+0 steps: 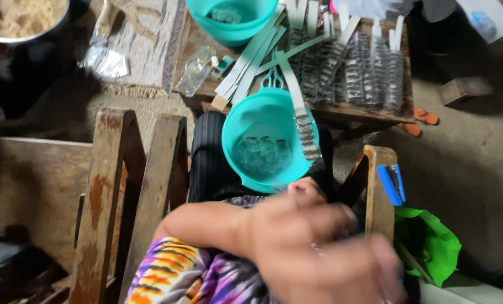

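Fingers of both blurred hands, left hand [279,225] over right hand [341,270], met too indistinctly to tell their grip; teal basin [246,146] on the lap held unfilled packets, finished strips [353,67] covering the low table [386,115].

Left hand [288,225] crossed over blurred right hand [347,270], grips unclear.

Worn wooden chair [108,186], rug [144,45], dim concrete floor [477,152]
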